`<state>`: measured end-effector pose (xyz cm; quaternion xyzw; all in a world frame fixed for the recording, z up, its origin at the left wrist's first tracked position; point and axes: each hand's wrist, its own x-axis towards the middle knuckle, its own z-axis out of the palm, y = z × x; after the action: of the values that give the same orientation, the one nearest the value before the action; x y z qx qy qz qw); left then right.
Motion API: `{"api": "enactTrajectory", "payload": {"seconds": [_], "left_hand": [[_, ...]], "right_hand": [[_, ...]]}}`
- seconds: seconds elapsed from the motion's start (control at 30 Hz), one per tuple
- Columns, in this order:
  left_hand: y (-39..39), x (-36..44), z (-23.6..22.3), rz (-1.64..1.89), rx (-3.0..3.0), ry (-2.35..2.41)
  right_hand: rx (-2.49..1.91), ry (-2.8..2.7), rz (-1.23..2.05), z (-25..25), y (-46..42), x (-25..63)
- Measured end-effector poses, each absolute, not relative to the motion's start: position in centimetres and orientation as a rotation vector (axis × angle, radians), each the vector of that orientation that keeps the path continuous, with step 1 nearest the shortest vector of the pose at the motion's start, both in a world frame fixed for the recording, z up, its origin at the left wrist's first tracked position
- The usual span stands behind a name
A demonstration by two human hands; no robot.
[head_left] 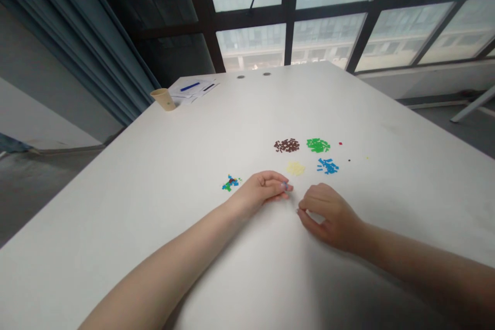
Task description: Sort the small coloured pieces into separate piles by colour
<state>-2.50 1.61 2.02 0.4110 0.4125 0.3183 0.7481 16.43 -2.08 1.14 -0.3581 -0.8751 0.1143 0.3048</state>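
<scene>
My left hand (268, 187) is over the table just in front of a pale yellow pile of small pieces (296, 167). Its thumb and fingers come together, and a bluish spot shows at the tips, too small to name. To its right, my right hand (327, 211) is closed, thumb and forefinger meeting in a pinch; whatever is between them cannot be made out. Beyond the hands lie piles of small flat brown pieces (286, 145), green pieces (318, 145) and blue pieces (328, 166). Left of my left wrist sits a mixed multicoloured cluster (230, 182).
A red piece (341, 143), a tiny black piece (349, 160) and a yellow bit (367, 158) lie apart on the white table (135, 206). At the far left edge stand a paper cup (164, 99) and papers (193, 94) with a blue pen (190, 86).
</scene>
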Motion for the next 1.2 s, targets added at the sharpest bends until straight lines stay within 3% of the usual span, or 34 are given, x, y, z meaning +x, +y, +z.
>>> {"api": "enactTrajectory", "payload": {"seconds": [0.23, 0.5, 0.8, 1.2], "left_hand": [[-1.1, -0.3, -0.2, 0.665, 0.687, 0.776], [-1.1, -0.3, -1.1, 0.632, 0.684, 0.686], [-0.8, -0.3, -1.5, 0.676, 0.844, 0.597], [-0.5, -0.5, -1.1, 0.526, 1.289, 0.727]], "right_hand": [[-0.696, -2.050, 0.233, -0.7, -2.0, 17.4], [-0.736, -2.091, 0.297, -0.9, -1.7, 17.6], [-0.759, -2.062, 0.410, -1.2, -1.8, 17.4], [-0.784, -2.014, 0.307, -0.7, -1.6, 17.4]]}}
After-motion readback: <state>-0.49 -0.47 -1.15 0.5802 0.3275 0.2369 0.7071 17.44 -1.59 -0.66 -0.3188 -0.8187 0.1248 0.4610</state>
